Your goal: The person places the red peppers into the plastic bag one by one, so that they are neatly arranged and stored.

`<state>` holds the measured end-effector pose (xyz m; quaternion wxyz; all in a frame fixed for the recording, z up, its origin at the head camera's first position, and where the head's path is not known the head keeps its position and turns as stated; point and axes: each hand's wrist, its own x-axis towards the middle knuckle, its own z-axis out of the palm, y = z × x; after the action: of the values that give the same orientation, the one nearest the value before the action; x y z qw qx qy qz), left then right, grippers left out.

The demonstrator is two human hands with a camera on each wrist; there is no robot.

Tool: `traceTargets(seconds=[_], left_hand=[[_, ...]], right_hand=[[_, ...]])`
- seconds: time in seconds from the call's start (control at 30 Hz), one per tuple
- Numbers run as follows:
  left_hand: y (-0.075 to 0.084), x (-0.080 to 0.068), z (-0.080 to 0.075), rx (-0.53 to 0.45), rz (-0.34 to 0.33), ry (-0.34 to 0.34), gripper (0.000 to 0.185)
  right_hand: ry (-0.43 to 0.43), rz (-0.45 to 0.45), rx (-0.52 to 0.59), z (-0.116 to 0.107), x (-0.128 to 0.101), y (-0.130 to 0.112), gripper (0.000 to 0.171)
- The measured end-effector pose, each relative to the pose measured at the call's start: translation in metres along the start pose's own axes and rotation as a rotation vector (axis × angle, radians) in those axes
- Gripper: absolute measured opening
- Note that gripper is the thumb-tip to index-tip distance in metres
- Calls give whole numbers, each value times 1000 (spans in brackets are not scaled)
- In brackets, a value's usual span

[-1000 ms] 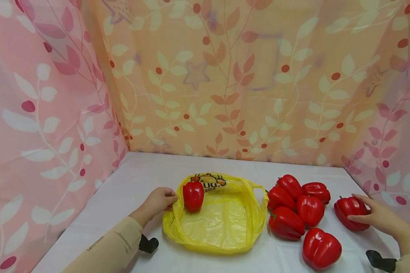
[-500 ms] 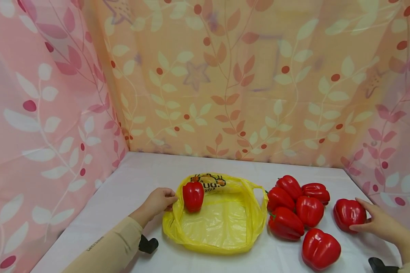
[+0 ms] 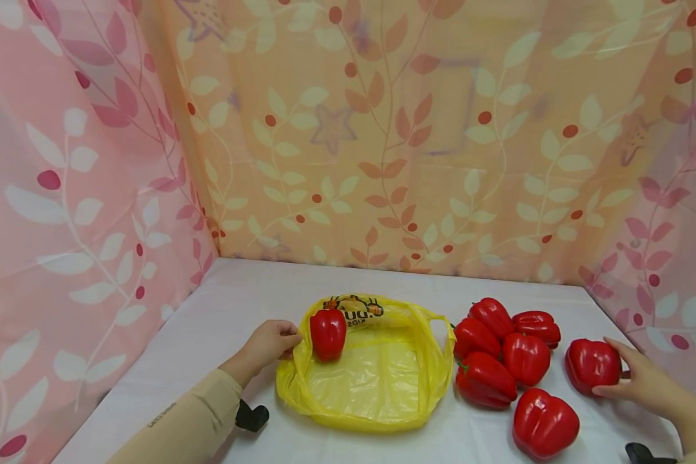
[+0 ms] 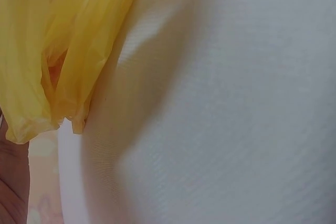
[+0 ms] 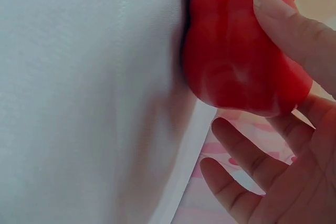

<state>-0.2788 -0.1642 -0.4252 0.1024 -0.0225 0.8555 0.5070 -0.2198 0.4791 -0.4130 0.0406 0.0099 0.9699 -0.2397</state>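
In the head view my left hand [image 3: 269, 345] pinches the left rim of an open yellow plastic bag [image 3: 365, 393]. One red bell pepper [image 3: 328, 336] lies inside, against the bag's back left side. The left wrist view shows the bag's gathered plastic [image 4: 94, 45] and a sliver of the palm. Far right, my right hand [image 3: 649, 380] holds another red bell pepper [image 3: 590, 366] on the table. In the right wrist view the thumb lies over this pepper [image 5: 236, 51] and a finger goes partly hidden behind it; two other fingers stand apart from it.
Several red bell peppers [image 3: 524, 357] sit in a cluster between the bag and my right hand. A single pepper [image 3: 545, 423] lies nearer the front. White cloth covers the table [image 3: 255, 283]; patterned curtains [image 3: 383, 161] stand behind and at both sides.
The pepper at my right hand has turned, so its green stem no longer shows. The right hand has shifted slightly right and down. My left hand and the bag look unmoved.
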Motion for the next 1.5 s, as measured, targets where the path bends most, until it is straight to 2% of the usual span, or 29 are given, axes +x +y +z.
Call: traceTargets(seconds=[0.63,1.27,1.5], left_hand=[[-1,1,0,5,5,-5,9],[-2,-1,1,-11,10,-6,10],[-2,-1,2,-10,8,-1,10]], right_hand=[[15,30,122,5,-4,-3,119],[-6,53,97,4,-2,-10,118],[18,4,125,-3,-1,-16,111]])
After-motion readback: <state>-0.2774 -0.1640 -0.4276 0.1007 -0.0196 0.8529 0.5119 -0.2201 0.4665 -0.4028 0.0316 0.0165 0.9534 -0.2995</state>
